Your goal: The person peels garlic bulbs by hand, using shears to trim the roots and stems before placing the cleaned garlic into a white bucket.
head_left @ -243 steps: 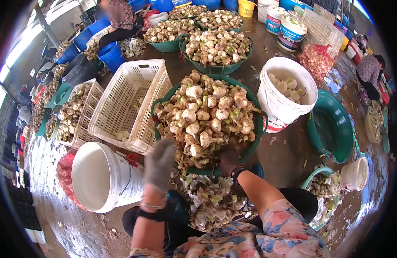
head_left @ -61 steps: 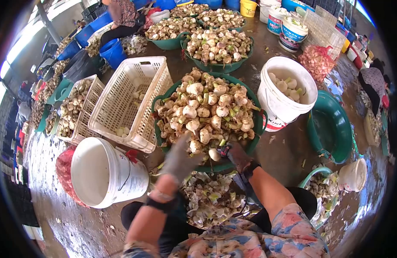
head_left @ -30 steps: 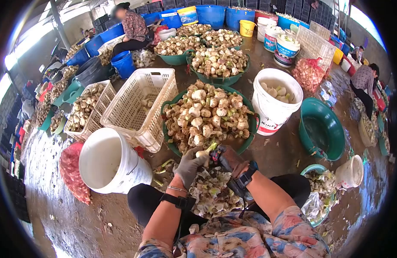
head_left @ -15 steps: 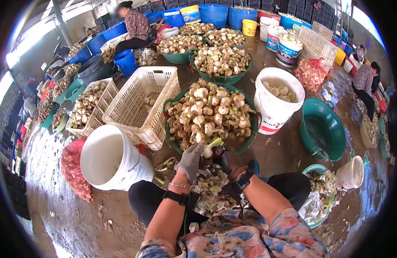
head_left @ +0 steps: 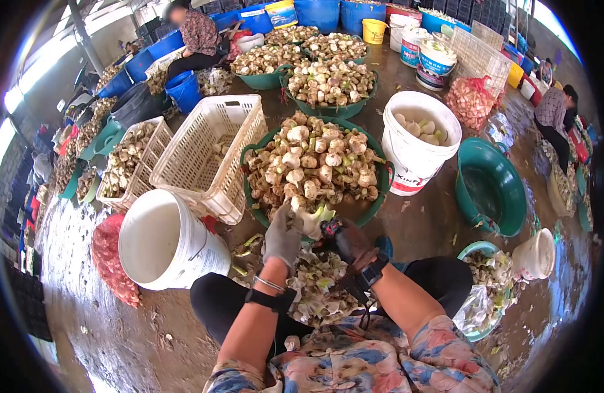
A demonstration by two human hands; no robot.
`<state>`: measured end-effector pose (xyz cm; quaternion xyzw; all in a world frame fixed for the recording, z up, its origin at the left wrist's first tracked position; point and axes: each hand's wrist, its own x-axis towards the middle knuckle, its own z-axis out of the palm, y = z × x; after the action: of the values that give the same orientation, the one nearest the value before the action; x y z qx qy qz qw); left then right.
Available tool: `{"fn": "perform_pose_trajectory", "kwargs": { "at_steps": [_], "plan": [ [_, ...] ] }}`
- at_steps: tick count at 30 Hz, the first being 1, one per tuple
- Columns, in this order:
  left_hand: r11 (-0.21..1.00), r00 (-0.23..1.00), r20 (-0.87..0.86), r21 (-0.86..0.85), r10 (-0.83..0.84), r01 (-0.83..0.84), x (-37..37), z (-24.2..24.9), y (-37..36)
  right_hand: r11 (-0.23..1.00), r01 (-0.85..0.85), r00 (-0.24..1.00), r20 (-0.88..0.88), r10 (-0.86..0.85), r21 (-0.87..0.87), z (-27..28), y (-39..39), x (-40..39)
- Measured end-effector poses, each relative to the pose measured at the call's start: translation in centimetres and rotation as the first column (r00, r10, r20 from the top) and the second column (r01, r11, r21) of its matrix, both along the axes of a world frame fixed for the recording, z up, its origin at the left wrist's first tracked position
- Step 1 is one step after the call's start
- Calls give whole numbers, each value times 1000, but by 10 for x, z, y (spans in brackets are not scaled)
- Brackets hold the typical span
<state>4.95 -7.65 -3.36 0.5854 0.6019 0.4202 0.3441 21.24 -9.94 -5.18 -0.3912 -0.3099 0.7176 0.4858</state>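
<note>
My left hand (head_left: 284, 237), in a grey glove, is closed on a pale garlic bulb (head_left: 311, 224) whose green-white stem points up and right. Close on its right, my right hand (head_left: 351, 243) wears a dark glove, fingers curled round a small dark tool with red marks (head_left: 330, 227); its working end cannot be made out. Both hands are at the near rim of a green tub (head_left: 382, 190) heaped with untrimmed garlic bulbs (head_left: 311, 157). Papery peelings and leaf scraps (head_left: 325, 288) lie below my hands, between my legs.
Left stand a white bucket (head_left: 154, 239), a cream plastic crate (head_left: 177, 180) and a red net sack (head_left: 112, 259). On the right are a white bucket with peeled bulbs (head_left: 413, 160) and a green basin (head_left: 488, 190). More garlic tubs (head_left: 331, 114) and seated people (head_left: 200, 36) are farther off.
My left hand has shifted slightly left and up, and the garlic bulb looks whiter and turned. My right hand stays close beside it. The view has tilted a little downward.
</note>
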Motion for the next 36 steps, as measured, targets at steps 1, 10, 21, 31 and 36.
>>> {"fn": "perform_pose_trajectory", "kwargs": {
  "at_steps": [1,10,21,31,36],
  "plan": [
    [1000,1000,-1,1,-2,2,8,1,-7,947,-87,946,323,-18,308,-26,5,3],
    [897,615,788,-259,-19,359,7,-7,-10,803,-363,588,785,-196,473,2,4,18],
    [890,346,896,106,-279,444,-2,13,-4,721,-693,-87,993,-81,-2,8,-20,2],
    [986,609,793,-112,13,126,24,-5,5,825,22,535,690,-487,565,3,1,-10],
    [968,708,705,-202,40,147,19,-10,9,939,87,807,530,-262,332,-43,18,-1]
  ]
}}
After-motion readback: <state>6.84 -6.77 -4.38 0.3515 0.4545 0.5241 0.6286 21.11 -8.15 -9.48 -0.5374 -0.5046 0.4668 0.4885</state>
